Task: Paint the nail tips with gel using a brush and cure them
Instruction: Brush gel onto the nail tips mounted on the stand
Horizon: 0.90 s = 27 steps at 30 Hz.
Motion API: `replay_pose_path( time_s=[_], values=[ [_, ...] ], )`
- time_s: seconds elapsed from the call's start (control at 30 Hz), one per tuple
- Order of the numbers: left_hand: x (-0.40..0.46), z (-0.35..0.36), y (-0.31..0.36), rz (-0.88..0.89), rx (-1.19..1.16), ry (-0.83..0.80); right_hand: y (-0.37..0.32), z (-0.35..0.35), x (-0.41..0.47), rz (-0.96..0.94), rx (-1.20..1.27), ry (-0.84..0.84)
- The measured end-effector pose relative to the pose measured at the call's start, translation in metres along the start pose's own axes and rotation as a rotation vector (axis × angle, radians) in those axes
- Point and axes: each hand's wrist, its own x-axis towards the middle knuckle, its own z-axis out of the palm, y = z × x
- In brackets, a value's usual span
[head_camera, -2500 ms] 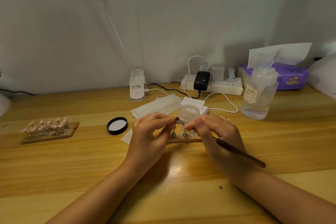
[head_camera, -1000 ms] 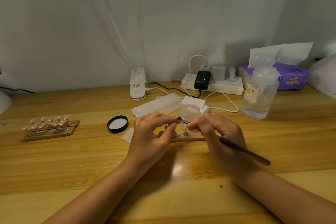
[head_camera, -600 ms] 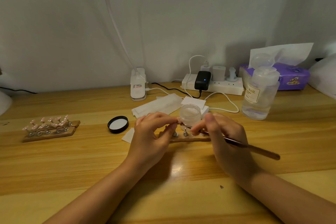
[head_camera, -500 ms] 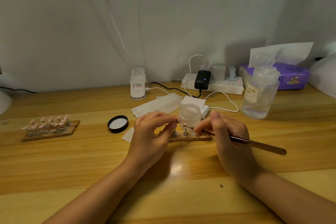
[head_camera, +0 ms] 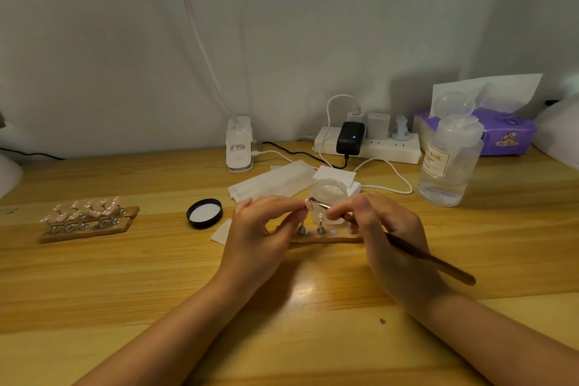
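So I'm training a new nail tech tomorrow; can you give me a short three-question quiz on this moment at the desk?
1. True or false: the black jar lid is screwed onto the gel jar.
2. Which hand holds the brush?
3. The brush tip meets: A) the jar lid, B) the nail tip pinched by the left hand, C) the tissue box.

Key: 1 false, it lies on the desk to the jar's left; 2 the right hand; 3 B.

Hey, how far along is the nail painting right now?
Done, it seems: pink tips on the wooden stands at left. In hand: left hand pinches a nail tip while right hand brushes it with the brush. Left: another tip on the near stand, then curing.
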Motion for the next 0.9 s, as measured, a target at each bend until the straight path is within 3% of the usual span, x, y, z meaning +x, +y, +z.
replay_pose_path(
  time_s=[0.6, 0.9],
  values=[
    [0.0005, -0.0021, 0.0012, 0.026, -0.09, -0.004, 0.0002, -0.002, 0.0003, 0.068, 0.084, 0.044],
    [0.0001, -0.002, 0.0016, 0.023, -0.069, -0.007, 0.0017, 0.0008, 0.0004, -0.114, -0.082, -0.004]
  ],
)
